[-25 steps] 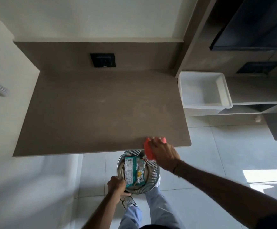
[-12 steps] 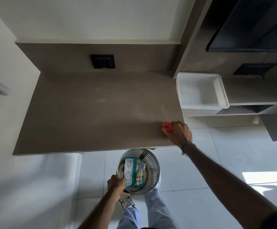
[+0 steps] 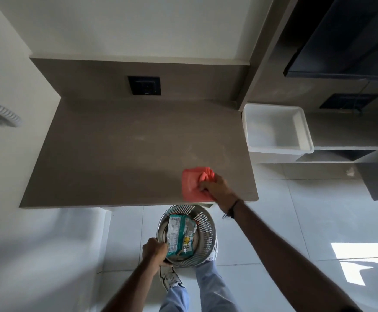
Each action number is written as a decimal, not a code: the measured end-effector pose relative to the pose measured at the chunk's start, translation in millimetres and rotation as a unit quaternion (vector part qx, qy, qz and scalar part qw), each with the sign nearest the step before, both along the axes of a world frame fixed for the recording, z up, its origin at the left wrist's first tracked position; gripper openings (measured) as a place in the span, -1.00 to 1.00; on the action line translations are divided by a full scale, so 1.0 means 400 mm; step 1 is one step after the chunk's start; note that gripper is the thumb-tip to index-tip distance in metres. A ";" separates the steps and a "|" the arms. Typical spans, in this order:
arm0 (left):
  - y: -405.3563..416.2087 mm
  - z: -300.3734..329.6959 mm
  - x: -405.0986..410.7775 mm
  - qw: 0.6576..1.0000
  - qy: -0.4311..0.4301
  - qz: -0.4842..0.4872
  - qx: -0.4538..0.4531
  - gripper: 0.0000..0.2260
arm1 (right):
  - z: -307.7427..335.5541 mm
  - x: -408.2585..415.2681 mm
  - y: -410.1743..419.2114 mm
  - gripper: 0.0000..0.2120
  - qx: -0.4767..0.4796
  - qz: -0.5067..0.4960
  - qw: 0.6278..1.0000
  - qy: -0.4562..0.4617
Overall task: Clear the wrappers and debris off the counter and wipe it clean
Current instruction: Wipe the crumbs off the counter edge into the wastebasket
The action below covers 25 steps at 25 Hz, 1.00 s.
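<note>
**Now wiping: cloth at the counter's near right corner**

Currently your right hand (image 3: 217, 191) presses a crumpled coral cloth (image 3: 193, 184) flat on the matte brown counter (image 3: 116, 154), close to its front edge near the right corner. Your left hand (image 3: 155, 252) grips the rim of a perforated metal bin (image 3: 206, 235) held just below that edge; a crinkled teal-and-white wrapper (image 3: 180, 236) lies inside. Judged from the faint pale smears further back toward the right edge, sweep those toward the bin with even pressure, keeping its rim under the edge.
</note>
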<state>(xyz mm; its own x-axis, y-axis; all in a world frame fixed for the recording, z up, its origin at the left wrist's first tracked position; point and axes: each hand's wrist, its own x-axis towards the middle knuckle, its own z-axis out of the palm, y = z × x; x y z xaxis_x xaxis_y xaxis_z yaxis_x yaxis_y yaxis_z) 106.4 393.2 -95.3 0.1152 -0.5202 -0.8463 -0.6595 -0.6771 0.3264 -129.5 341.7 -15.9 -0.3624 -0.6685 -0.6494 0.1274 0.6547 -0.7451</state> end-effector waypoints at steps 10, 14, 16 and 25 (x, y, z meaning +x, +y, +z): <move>-0.004 -0.020 0.027 0.999 0.002 0.043 -0.004 -0.74 | -0.110 0.030 0.228 -0.81 -0.068 0.012 0.895 0.440; -0.007 -0.115 0.047 1.000 -0.011 0.010 -0.009 -0.74 | -0.280 0.086 0.309 -0.77 0.091 0.049 0.958 0.266; -0.003 -0.192 0.049 0.999 -0.030 -0.025 -0.022 -0.75 | -0.387 0.095 0.316 -0.70 0.132 0.087 0.963 0.219; 0.025 -0.759 0.038 0.996 -0.063 -0.062 -0.021 -0.76 | -1.004 0.131 0.295 -0.57 0.240 0.115 0.934 0.240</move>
<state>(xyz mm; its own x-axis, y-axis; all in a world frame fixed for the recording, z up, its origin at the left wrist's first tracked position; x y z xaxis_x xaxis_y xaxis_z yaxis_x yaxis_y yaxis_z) 121.7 403.1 -398.8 0.1517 -0.5710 -0.8068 -0.7752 -0.5752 0.2613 -77.0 459.9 -417.4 -0.5714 -0.4380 -0.6940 -0.3303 0.8969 -0.2941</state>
